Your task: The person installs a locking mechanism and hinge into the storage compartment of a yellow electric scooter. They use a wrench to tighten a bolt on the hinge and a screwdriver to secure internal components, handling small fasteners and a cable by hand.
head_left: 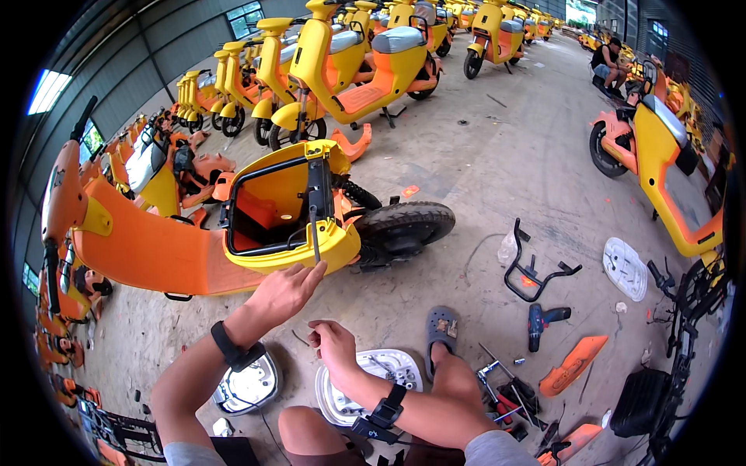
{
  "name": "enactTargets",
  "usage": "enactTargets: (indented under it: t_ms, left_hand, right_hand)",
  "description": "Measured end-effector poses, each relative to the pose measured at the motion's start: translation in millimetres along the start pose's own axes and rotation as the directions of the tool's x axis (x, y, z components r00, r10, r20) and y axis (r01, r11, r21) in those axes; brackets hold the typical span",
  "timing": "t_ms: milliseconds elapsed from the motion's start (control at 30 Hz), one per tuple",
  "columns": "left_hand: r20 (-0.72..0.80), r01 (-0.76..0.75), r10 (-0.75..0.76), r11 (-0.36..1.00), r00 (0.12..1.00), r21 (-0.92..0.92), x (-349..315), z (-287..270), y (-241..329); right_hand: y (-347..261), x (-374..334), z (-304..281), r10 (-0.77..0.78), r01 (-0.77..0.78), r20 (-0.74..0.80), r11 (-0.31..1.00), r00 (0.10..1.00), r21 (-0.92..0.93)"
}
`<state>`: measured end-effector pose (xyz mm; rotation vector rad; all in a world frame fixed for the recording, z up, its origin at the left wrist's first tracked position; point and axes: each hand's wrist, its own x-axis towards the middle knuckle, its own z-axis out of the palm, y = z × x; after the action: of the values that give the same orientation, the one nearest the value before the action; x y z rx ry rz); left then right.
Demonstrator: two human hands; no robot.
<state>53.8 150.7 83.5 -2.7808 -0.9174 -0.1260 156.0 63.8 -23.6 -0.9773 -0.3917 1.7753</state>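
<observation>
Head view: an orange and yellow scooter (140, 245) stands left of centre, just beyond the hands, its handlebar to the left and its black rear wheel (408, 229) to the right. Its yellow rear body is open at the top, showing a hollow compartment edged by a black frame. A thin dark rod (315, 237) crosses the compartment's near right rim, and the left hand (281, 295) reaches up to its near end, index finger stretched out — whether the fingers grip the rod I cannot tell. The right hand (334, 348) is nearer and lower, apart from the scooter, with its fingers curled in; I cannot tell whether they hold anything. Both wrists wear black bands.

Under the right hand lies a white tray-like panel (411, 366) bearing small parts, with a white and black piece (250, 386) to its left. A grey clog (442, 329) on the person's foot is just to the right of the tray-like panel. Farther right on the floor are a bent black tube frame (510, 272), a cordless drill (536, 326), an orange panel (573, 365) and a cluster of hand tools (513, 398). A white oval panel (625, 269) lies beyond them, near another yellow scooter (660, 155) at far right. Yellow scooters (311, 66) line the far left — and a seated person (610, 66) is at far right.
</observation>
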Motion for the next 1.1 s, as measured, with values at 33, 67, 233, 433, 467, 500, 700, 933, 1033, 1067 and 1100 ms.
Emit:
enactTargets:
  t_ms: [33,67,233,433,467,500,700,933,1033,1067,1100]
  left_hand:
    - [0.004,-0.048,0.048,0.999,0.999,-0.004,6,-1,-1]
    - [-0.039,-0.077,0.078,0.997,0.996,0.018,13,-1,-1]
    - [-0.079,-0.093,0.094,0.995,0.992,0.019,55,-4,3]
    - [-0.262,-0.134,0.116,0.990,0.958,-0.052,108,-3,-1]
    - [-0.251,-0.132,0.113,0.989,0.961,-0.060,113,-4,-3]
    - [-0.241,-0.132,0.112,0.989,0.964,-0.068,119,-5,-6]
    - [-0.126,0.153,-0.176,0.972,0.976,-0.177,168,6,-45]
    - [-0.264,0.384,-0.499,0.839,0.826,-0.385,194,12,-101]
    - [-0.322,0.427,-0.573,0.799,0.754,-0.423,188,17,-119]
    - [-0.316,0.465,-0.596,0.788,0.738,-0.403,186,21,-124]
    - [-0.311,0.502,-0.620,0.776,0.720,-0.382,184,24,-128]
  right_hand:
    - [2,-1,1,0.019,-0.019,0.005,1.000,1.000,-0.002]
    - [4,-2,2,0.035,-0.035,0.010,0.999,0.999,-0.006]
    - [21,-1,5,0.064,-0.062,0.032,0.997,0.997,-0.047]
    - [24,-1,7,0.056,-0.056,0.019,0.998,0.998,-0.010]
    - [22,-3,11,0.051,-0.051,0.009,0.999,0.999,0.007]
    - [20,-4,13,0.045,-0.045,-0.002,0.999,0.999,0.025]
    - [8,0,6,0.080,-0.079,-0.010,0.995,0.997,0.064]
    - [-6,7,6,0.146,-0.142,-0.032,0.983,0.989,0.119]
    - [-4,10,4,0.139,-0.135,-0.023,0.984,0.990,0.120]
    - [-4,11,4,0.125,-0.122,-0.017,0.986,0.992,0.113]
    - [-5,12,4,0.112,-0.110,-0.010,0.988,0.994,0.106]
